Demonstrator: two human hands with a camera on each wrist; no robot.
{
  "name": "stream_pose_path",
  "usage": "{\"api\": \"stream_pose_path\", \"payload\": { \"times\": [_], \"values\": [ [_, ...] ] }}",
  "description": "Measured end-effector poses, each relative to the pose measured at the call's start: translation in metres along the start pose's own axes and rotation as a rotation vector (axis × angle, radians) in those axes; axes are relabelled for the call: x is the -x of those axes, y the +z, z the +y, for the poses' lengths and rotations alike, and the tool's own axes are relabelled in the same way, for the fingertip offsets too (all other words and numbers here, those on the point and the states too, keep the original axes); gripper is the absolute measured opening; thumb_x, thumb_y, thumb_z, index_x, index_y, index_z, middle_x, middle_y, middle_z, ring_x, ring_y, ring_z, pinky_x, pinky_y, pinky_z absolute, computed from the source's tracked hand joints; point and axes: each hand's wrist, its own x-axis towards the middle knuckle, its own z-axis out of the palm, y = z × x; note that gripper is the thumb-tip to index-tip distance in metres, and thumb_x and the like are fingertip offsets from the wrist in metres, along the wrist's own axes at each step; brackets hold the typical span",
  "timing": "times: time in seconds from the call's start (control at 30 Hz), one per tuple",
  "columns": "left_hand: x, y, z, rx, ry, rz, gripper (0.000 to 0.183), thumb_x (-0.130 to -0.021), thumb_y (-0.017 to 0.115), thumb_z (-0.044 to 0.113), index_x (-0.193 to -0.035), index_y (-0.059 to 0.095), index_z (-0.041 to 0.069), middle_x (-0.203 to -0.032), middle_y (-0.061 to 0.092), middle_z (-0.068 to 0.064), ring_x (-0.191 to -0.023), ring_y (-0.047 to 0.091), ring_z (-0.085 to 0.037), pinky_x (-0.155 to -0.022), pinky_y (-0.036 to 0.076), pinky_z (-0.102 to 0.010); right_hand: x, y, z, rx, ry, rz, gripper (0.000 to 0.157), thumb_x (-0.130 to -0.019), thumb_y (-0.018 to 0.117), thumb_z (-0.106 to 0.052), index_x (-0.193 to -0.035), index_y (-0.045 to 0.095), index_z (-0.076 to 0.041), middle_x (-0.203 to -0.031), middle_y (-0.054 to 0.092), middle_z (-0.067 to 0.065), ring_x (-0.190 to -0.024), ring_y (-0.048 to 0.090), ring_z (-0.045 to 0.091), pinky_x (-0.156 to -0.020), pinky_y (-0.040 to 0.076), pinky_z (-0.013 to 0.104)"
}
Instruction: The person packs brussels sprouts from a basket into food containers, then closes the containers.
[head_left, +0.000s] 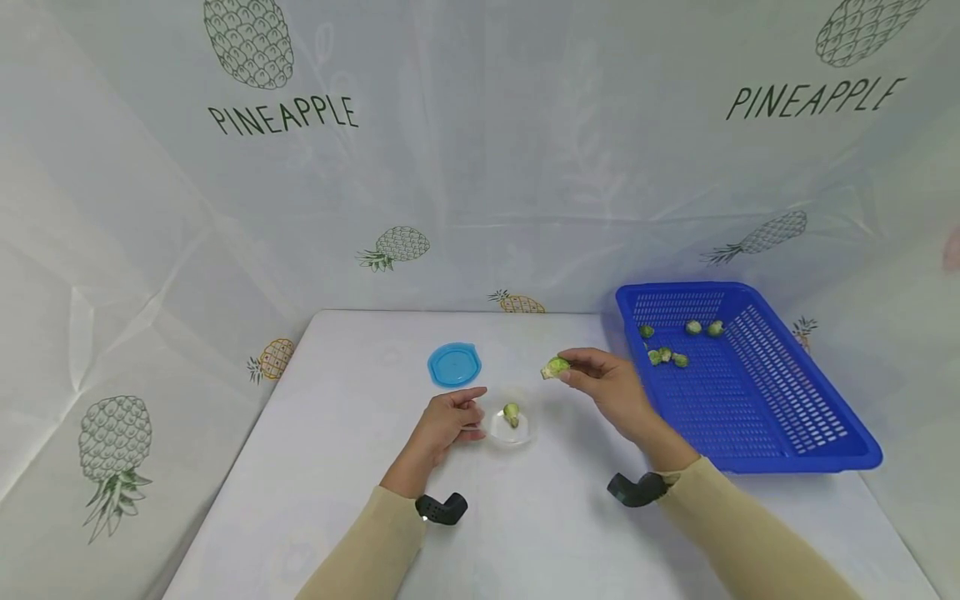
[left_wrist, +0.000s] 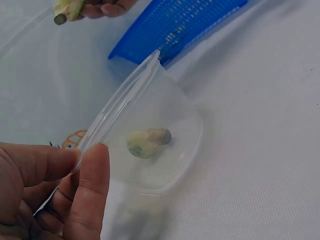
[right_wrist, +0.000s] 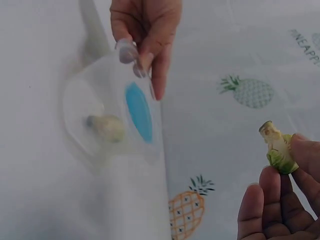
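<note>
My left hand [head_left: 448, 423] pinches the rim of a clear plastic container [head_left: 522, 433] between thumb and fingers. Inside that container lies one Brussels sprout [left_wrist: 145, 142], its cut stem visible through the wall in the left wrist view. To the right, my right hand [head_left: 611, 392] holds a second Brussels sprout [right_wrist: 281, 152] between thumb and fingertips, raised beside the container with its stem end pointing away from the palm. A blue lid [head_left: 454, 365] lies on the table just behind the container; in the right wrist view it shows through the clear plastic.
A blue perforated basket [head_left: 738, 417] stands on the right of the white table [head_left: 315, 500], with several Brussels sprouts [head_left: 665, 355] toward its far left corner. Behind the table hangs a white sheet [head_left: 465, 167] printed with pineapples.
</note>
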Motion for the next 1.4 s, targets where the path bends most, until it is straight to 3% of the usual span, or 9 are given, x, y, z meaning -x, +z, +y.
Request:
{"api": "stream_pose_path", "payload": {
  "times": [0.13, 0.43, 0.63, 1.2, 1.4],
  "values": [
    [0.000, -0.001, 0.001, -0.002, -0.002, 0.004, 0.047, -0.099, 0.067, -0.002, -0.144, 0.065, 0.007, -0.102, 0.055, -0.004, -0.081, 0.067, -0.018, -0.076, 0.066, -0.027, -0.003, 0.016, 0.010, -0.036, 0.015, -0.023, 0.033, -0.096, 0.076, -0.004, -0.127, 0.071, 0.006, -0.123, 0.071, 0.025, -0.099, 0.070, 0.004, -0.089, 0.060, 0.018],
    [0.000, -0.001, 0.002, -0.015, -0.011, 0.015, 0.047, -0.098, 0.067, -0.001, -0.144, 0.066, 0.008, -0.101, 0.055, -0.004, -0.088, 0.069, -0.025, -0.076, 0.066, -0.028, -0.007, 0.043, 0.031, -0.025, 0.007, -0.081, 0.031, -0.096, 0.077, -0.008, -0.125, 0.073, 0.001, -0.116, 0.073, 0.021, -0.097, 0.066, 0.012, -0.083, 0.059, 0.019],
    [-0.001, 0.000, 0.002, -0.025, 0.000, 0.005, 0.048, -0.099, 0.067, -0.001, -0.146, 0.063, 0.006, -0.100, 0.054, -0.003, -0.090, 0.068, -0.023, -0.076, 0.066, -0.028, -0.011, 0.052, 0.037, 0.061, -0.027, -0.084, 0.028, -0.094, 0.080, -0.012, -0.120, 0.077, -0.005, -0.111, 0.073, 0.015, -0.095, 0.061, 0.015, -0.077, 0.053, 0.021],
    [-0.003, -0.001, 0.001, -0.030, -0.005, -0.005, 0.046, -0.100, 0.066, 0.001, -0.145, 0.065, 0.008, -0.101, 0.054, -0.003, -0.083, 0.067, -0.019, -0.077, 0.066, -0.028, -0.018, 0.066, 0.054, 0.211, -0.044, -0.153, 0.027, -0.092, 0.083, -0.017, -0.118, 0.079, -0.014, -0.111, 0.076, 0.002, -0.105, 0.060, 0.020, -0.092, 0.046, 0.035],
    [-0.002, -0.001, 0.001, -0.021, 0.004, -0.010, 0.047, -0.099, 0.066, 0.000, -0.146, 0.064, 0.007, -0.101, 0.054, -0.004, -0.080, 0.067, -0.018, -0.076, 0.066, -0.028, -0.020, 0.074, 0.056, 0.361, -0.127, -0.170, 0.029, -0.091, 0.083, -0.016, -0.119, 0.079, -0.017, -0.112, 0.073, -0.002, -0.104, 0.057, 0.021, -0.091, 0.046, 0.038]
  ]
}}
